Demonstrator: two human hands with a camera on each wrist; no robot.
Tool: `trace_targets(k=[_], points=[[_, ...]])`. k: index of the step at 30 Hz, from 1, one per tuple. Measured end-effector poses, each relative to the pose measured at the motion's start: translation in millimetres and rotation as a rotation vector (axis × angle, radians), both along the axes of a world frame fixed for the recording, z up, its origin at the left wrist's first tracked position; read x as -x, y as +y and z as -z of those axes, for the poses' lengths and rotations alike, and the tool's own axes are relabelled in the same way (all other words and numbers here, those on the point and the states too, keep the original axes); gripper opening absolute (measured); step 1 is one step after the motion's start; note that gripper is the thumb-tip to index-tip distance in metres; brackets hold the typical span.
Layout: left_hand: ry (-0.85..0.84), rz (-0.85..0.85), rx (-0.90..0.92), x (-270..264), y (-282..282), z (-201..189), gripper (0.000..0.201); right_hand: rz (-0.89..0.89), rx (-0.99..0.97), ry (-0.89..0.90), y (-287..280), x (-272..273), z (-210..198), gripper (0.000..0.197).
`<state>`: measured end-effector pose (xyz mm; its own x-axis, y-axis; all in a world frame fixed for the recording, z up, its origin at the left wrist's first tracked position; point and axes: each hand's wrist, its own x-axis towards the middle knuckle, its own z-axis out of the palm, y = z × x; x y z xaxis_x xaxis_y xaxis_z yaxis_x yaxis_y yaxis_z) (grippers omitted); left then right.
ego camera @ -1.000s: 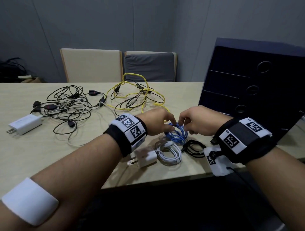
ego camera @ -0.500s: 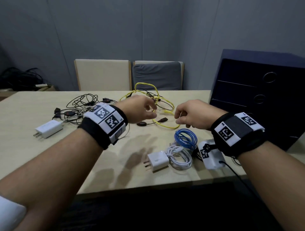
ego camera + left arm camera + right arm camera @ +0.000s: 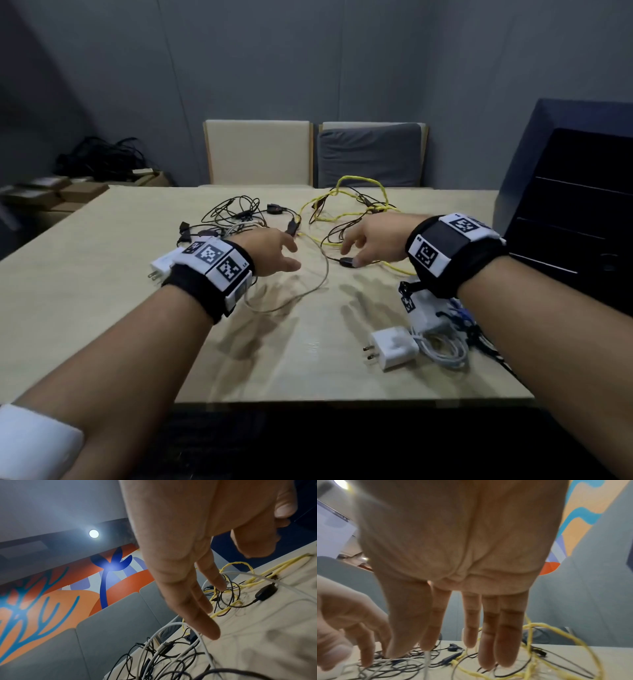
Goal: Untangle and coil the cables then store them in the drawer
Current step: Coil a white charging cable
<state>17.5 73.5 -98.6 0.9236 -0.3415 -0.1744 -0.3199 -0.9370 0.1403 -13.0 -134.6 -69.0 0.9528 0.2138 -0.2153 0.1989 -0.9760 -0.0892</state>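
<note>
My left hand hovers with relaxed, spread fingers beside the tangle of black cables and holds nothing. My right hand reaches out flat over the yellow cable and a black cable with an oval pod, also empty. In the wrist views the left hand and the right hand show straight fingers above the cables. A thin grey cable loops on the table between the hands. A coiled white cable with its charger lies near the front edge. The blue coil is mostly hidden by my right forearm.
The dark drawer unit stands at the table's right end with its drawers closed. A second white charger sits behind my left wrist. Two chairs stand at the far side. Boxes and cables lie off to the left.
Both hands let go of the blue coil near the front edge and moved across the table to the tangled cables, opening their fingers. The blue coil stays by the white one.
</note>
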Motion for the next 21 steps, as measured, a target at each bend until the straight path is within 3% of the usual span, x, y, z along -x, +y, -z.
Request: trace_targets(k=[11,16,21], points=[[0.114,-0.006,-0.019,-0.4,14.1,21.6,0.050,-0.088,0.115,0.028,61.8,-9.4,10.1,0.049],[0.156,-0.013,0.009,0.6,20.8,28.5,0.049,-0.048,-0.128,-0.043,54.9,-8.1,-1.1,0.034],[0.119,-0.016,0.088,2.2,29.9,25.1,0.038,-0.010,-0.578,-0.363,40.6,0.4,-45.4,0.024]])
